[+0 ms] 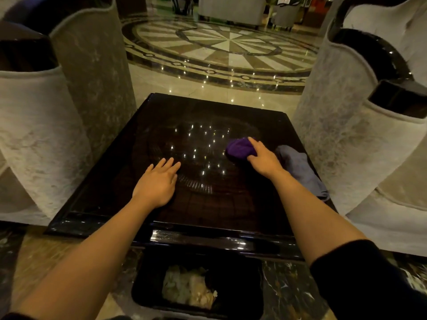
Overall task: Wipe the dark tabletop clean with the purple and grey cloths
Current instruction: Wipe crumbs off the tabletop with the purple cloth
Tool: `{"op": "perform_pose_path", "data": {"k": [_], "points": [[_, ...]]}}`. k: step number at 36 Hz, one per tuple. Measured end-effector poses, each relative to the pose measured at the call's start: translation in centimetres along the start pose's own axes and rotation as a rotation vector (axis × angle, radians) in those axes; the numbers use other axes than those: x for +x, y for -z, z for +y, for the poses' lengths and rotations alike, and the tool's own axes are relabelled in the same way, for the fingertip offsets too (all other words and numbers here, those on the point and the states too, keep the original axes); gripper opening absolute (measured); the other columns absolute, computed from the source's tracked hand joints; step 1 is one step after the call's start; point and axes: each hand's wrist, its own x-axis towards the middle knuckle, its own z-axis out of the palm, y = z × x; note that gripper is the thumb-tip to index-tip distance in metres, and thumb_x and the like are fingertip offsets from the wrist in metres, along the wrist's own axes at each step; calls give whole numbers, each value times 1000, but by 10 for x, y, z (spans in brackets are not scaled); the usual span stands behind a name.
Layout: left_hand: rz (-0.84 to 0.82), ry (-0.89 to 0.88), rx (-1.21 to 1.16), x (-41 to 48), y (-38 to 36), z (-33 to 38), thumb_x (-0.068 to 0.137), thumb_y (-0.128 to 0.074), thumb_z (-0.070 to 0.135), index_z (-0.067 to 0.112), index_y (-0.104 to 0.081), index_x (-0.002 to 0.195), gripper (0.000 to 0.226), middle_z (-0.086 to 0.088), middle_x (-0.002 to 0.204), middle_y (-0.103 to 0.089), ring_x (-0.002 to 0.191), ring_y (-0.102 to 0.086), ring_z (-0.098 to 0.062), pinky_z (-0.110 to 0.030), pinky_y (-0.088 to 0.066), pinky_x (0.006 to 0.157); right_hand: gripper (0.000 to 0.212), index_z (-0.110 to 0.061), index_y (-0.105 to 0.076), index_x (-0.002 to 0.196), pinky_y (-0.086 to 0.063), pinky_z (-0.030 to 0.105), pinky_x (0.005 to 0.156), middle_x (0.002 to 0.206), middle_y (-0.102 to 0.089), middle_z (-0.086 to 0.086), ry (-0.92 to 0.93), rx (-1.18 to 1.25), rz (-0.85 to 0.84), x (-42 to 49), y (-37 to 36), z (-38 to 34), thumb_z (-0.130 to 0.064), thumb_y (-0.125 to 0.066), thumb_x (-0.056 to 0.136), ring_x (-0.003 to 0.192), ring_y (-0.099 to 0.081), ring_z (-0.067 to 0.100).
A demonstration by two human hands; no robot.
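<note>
Purple cloth (240, 148) lies bunched on the dark bench (161, 139), under the fingertips of the right hand (263, 158). That grip is pressed down on the cloth's near right edge, fingers together and lightly curled over the fabric rather than pinching it; the thumb side is hidden, so a true clasp cannot be told. Just to the right of this grip, touching the wrist side, the grey cloth (302, 172) sprawls loosely along the bench's right edge, its near end drooping over the rim.

The left hand (157, 183) rests palm down on the glossy top, well to the left of the purple cloth, its grip spread flat with fingers extended and holding nothing. Small ceiling lights reflect in the surface between the two hands.

Below the near rim, between the forearms, a black bin (231, 285) stands on the marble floor (231, 49) with crumpled pale paper inside. Pale upholstered chairs (34, 135) flank the bench.
</note>
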Motion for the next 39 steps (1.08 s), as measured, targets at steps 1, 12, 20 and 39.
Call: {"op": "perform_pose_path", "data": {"k": [1, 12, 20, 39], "points": [[3, -2, 3, 0, 0, 0, 99, -22, 26, 20, -16, 145, 47, -3, 157, -12, 145, -6, -20, -38, -8, 118, 67, -32, -17, 141, -20, 40, 112, 154, -9, 17, -12, -20, -45, 3, 1, 0, -22, -52, 85, 139, -19, 37], [22, -2, 9, 0, -2, 2, 99, -23, 26, 20, -18, 145, 47, -3, 157, -13, 145, -6, -20, -39, -8, 117, 65, -38, -22, 139, -1, 48, 114, 156, -4, 5, -5, 16, -237, 15, 8, 7, -51, -51, 83, 142, 5, 30], [13, 10, 18, -2, 1, 6, 99, -23, 24, 18, -16, 145, 47, -4, 157, -12, 145, -6, -21, -40, -9, 117, 61, -35, -16, 141, -9, 47, 114, 156, -11, 5, 66, -131, -192, 7, -6, 0, -42, -48, 88, 143, -3, 29], [-1, 16, 2, -5, 4, 8, 98, -26, 21, 15, -18, 145, 48, -7, 156, -13, 145, -8, -23, -44, -9, 117, 51, -36, -29, 137, -9, 38, 115, 152, -24, 1, 429, -94, -293, -95, -50, -56, -37, -47, 89, 142, -13, 20]]}}
